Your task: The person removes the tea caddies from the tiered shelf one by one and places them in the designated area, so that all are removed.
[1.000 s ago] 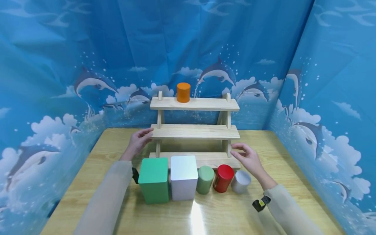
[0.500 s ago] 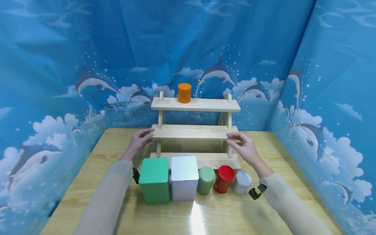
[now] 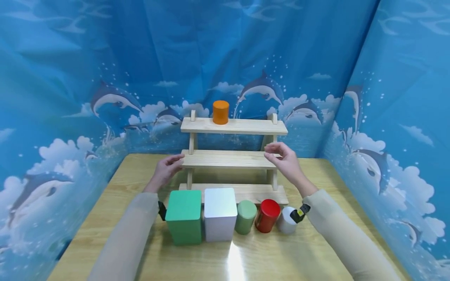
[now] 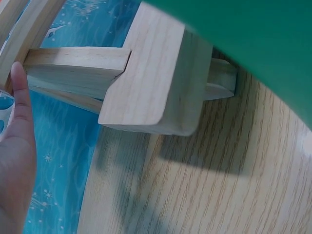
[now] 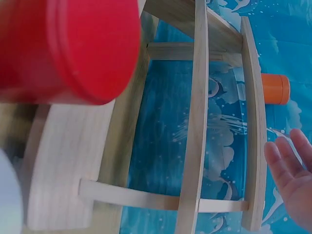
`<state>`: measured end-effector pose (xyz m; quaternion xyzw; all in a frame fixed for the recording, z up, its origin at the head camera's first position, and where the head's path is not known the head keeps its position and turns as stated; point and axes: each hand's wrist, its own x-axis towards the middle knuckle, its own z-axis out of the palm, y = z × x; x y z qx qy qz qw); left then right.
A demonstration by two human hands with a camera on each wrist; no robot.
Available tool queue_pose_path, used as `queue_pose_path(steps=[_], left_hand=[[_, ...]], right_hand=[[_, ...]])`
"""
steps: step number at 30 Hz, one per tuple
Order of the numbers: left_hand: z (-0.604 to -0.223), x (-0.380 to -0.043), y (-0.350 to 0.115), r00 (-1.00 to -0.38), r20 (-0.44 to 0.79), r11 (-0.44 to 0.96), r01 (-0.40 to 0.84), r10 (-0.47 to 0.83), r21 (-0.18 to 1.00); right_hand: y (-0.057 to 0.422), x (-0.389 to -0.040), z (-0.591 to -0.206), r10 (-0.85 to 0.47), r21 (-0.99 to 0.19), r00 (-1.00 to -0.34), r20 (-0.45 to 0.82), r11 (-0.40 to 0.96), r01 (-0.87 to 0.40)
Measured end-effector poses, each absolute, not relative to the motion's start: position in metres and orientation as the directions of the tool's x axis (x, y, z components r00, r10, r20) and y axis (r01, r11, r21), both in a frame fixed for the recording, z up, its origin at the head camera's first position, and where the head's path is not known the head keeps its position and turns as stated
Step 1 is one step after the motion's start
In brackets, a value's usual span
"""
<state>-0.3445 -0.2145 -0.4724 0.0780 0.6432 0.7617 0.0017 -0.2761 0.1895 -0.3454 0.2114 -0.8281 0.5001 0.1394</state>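
A three-tier wooden display rack (image 3: 228, 159) stands on the table. My left hand (image 3: 166, 171) holds the left end of its middle board; in the left wrist view the thumb (image 4: 20, 92) lies against the board's edge, the other fingers hidden. My right hand (image 3: 285, 162) is raised by the right end of the middle board, thumb and fingers apart and nothing between them. The right wrist view has its fingers (image 5: 282, 156) beside the top board. On that top board sits an orange cylinder (image 3: 220, 112), left of the middle.
In front of the rack stand a green block (image 3: 184, 216), a white block (image 3: 220, 214), a pale green cylinder (image 3: 245, 217), a red cylinder (image 3: 268, 216) and a white cylinder (image 3: 286, 221), partly behind the right wrist camera. A blue dolphin-print curtain (image 3: 218, 47) surrounds the table (image 3: 116, 195).
My right hand has risen from beside the rack's lower right leg to the level of the middle board, moving slightly left. The left hand has stayed at the middle board's left end.
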Motion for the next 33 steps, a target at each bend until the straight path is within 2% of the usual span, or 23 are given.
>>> queue_pose_path(steps=[18,25,33], left_hand=[[-0.470,-0.341,-0.212,-0.991,0.097,-0.185,0.079,0.092,0.980],[-0.473,-0.341,-0.213,-0.990,0.104,-0.182,0.087,0.091,0.980],[-0.474,-0.343,-0.213,-0.992,0.100,-0.192,0.083,0.081,0.978]], right_hand=[[0.157,-0.310,-0.326,-0.223,-0.810,-0.866,0.448,0.310,-0.498],[0.153,-0.346,-0.344,-0.194,-0.808,-0.866,0.461,0.312,-0.500],[0.136,-0.360,-0.340,-0.179,-0.822,-0.872,0.455,0.292,-0.489]])
